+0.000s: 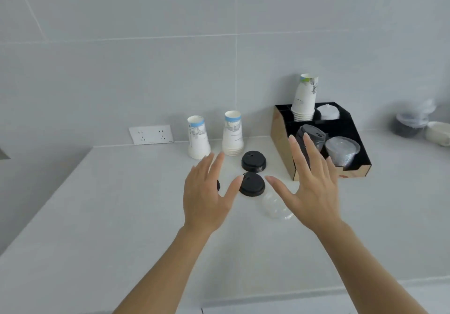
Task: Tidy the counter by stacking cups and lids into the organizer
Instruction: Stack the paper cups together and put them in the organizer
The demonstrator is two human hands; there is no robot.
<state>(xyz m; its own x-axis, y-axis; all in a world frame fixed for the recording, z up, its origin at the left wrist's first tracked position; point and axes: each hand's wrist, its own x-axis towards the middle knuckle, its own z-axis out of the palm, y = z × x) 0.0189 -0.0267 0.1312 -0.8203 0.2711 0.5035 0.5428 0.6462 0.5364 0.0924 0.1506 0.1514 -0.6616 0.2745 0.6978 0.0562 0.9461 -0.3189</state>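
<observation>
Both hands hover over the grey counter with fingers spread and nothing in them. My left hand (207, 192) is just left of a black lid (252, 184); a second stack of black lids (253, 161) lies behind it. My right hand (313, 182) is above clear lids (276, 207) on the counter. Two upside-down stacks of white paper cups (197, 137) (233, 133) stand near the wall. The black organizer (282, 133) at the right holds a cup stack (304, 98), white lids (328, 112), black lids (314, 138) and clear lids (342, 149). Another black lid is mostly hidden behind my left hand.
A white wall socket (151, 134) sits low on the tiled wall at the left. Blurred dark and white containers (414, 125) stand at the far right of the counter. The counter's front edge (267, 296) runs below my forearms.
</observation>
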